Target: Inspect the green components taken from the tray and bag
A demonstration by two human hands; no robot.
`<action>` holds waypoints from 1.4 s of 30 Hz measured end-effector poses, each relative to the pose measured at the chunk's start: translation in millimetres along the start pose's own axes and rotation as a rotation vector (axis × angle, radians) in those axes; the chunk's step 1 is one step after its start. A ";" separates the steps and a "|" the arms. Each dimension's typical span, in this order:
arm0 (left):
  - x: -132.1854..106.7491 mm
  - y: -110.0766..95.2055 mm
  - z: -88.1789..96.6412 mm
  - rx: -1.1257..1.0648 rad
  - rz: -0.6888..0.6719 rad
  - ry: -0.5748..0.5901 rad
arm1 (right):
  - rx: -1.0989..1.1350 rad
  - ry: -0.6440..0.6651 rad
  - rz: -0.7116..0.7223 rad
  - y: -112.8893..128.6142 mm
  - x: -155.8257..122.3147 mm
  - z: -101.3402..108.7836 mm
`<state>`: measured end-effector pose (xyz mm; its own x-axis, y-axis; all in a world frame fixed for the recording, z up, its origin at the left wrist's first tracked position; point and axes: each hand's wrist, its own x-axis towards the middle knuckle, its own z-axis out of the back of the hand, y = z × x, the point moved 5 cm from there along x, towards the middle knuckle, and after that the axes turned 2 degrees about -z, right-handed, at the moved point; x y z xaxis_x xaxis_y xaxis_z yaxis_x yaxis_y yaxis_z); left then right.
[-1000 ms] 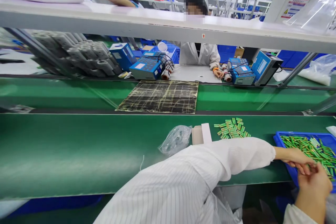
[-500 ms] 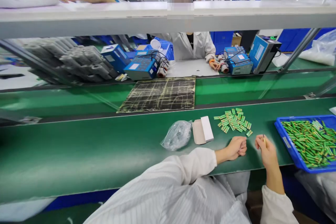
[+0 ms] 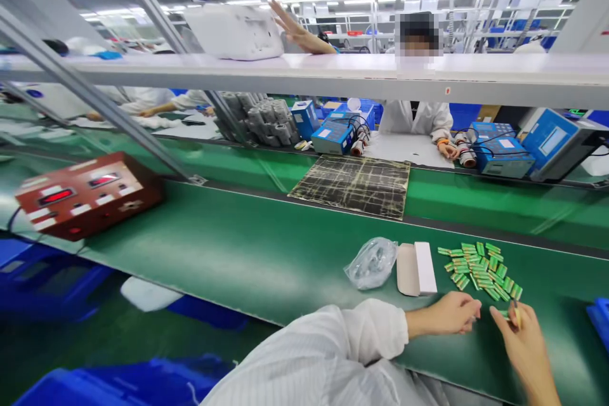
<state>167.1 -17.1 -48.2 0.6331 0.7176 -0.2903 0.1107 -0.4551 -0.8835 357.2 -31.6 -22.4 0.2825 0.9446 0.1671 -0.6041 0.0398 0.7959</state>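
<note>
My left hand (image 3: 451, 314) rests on the green belt (image 3: 266, 254) with its fingers curled in; what they hold, if anything, is hidden. My right hand (image 3: 521, 342) is pinched on a thin yellowish stick beside it. Just beyond both hands lies a cluster of several small green parts (image 3: 480, 269). A small open white box (image 3: 417, 268) and a crumpled clear plastic bag (image 3: 372, 262) lie left of the cluster.
A red control box (image 3: 85, 193) sits at the belt's left. A dark scratched mat (image 3: 354, 185) lies on the far belt. Across it, a person in white sits among blue instruments (image 3: 504, 155). A blue bin's corner (image 3: 600, 320) shows at the right edge. A white shelf (image 3: 333, 73) spans above.
Both hands came away from the blue bin on the right to the belt near the green cluster. The view has swung left, so the red box shows and the bin is nearly out of frame.
</note>
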 end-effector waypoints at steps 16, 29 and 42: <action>-84.4 -86.0 51.6 -0.047 -0.289 -0.050 | 0.780 0.441 -0.053 181.6 -1.0 -54.9; -122.6 -133.4 85.3 -0.290 -0.625 -0.459 | 0.585 0.811 -0.077 243.0 -13.9 -96.6; -129.7 -142.3 85.9 0.122 -0.581 -0.446 | 0.155 0.706 0.171 243.4 -10.8 -69.9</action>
<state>3.4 -0.1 83.6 0.1243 0.9827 0.1371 0.2309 0.1057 -0.9672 155.0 -9.3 128.9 -0.3845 0.9200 -0.0759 -0.4695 -0.1241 0.8742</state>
